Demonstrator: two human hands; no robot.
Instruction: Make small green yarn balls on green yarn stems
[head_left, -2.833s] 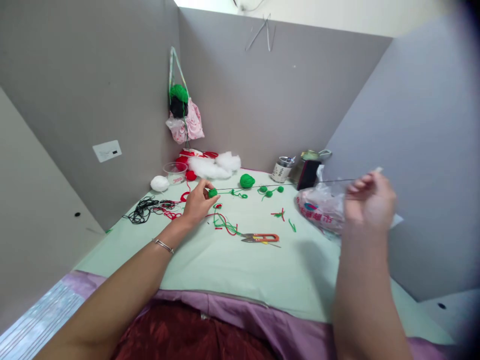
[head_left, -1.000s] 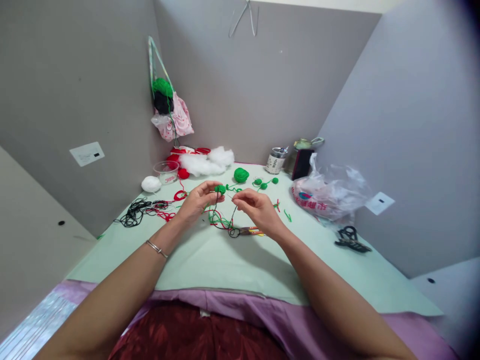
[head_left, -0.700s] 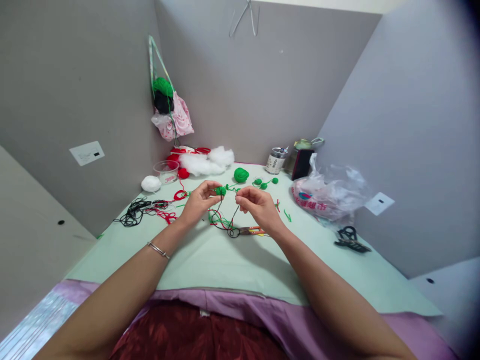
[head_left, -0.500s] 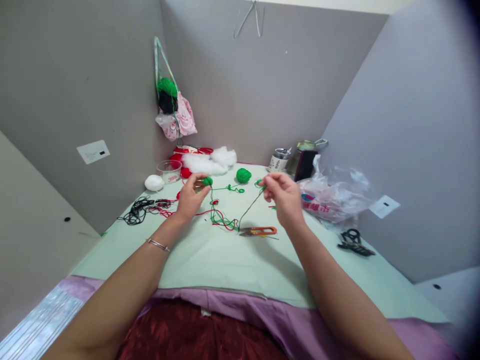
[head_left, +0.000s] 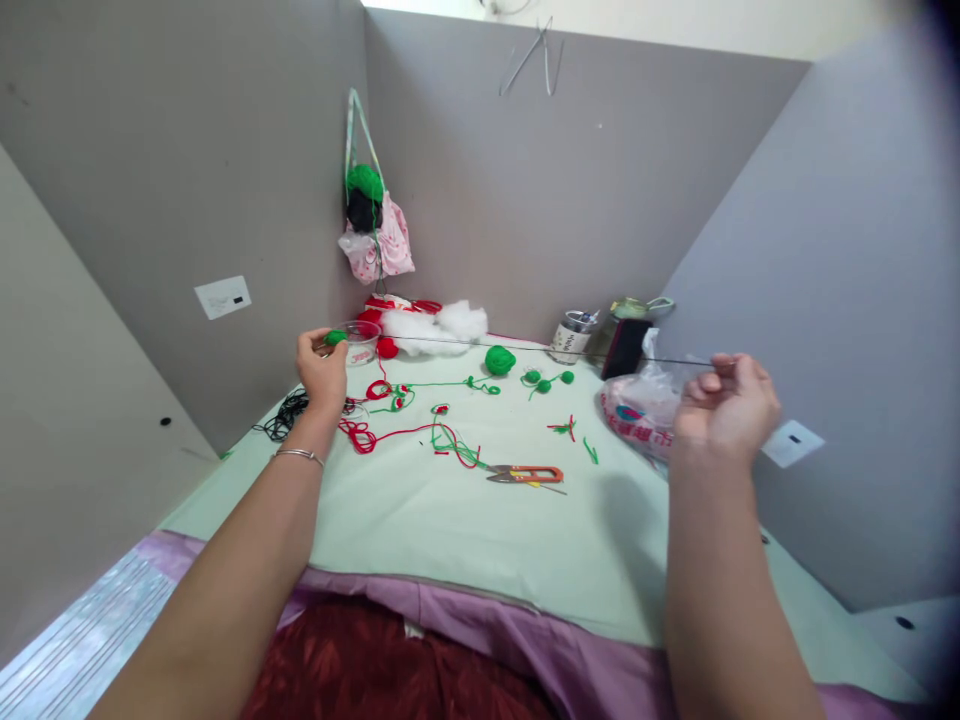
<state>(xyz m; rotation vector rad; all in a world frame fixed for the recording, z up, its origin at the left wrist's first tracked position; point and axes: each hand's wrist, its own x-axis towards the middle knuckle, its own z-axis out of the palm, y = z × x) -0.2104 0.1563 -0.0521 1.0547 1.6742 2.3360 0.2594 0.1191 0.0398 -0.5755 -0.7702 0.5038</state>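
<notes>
green ball (head_left: 335, 337) between pinched left fingers (head_left: 309, 346), dark thread (head_left: 525, 349) taut to clenched right fingers (head_left: 709, 383)

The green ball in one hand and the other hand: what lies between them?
Head view: a thin dark thread stretches taut from the small green ball in the left hand to the right hand, above yarn scraps on the table.

Green ball (head_left: 335, 337), orange-handled snips (head_left: 525, 474)
</notes>
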